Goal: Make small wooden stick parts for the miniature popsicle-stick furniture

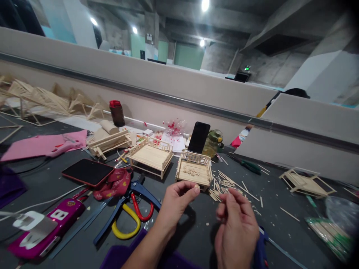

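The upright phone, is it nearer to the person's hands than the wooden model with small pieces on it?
No, the upright phone stands behind that wooden model, which sits between it and the left hand.

Blk ph. nr grn btl.

Ok so your left forearm slants up from the bottom edge, and your left hand has its thumb and index tips in a pinch. Your right hand sits apart from it, a bit lower, fingers curled in, thumb pointing up. Both your hands are bare.
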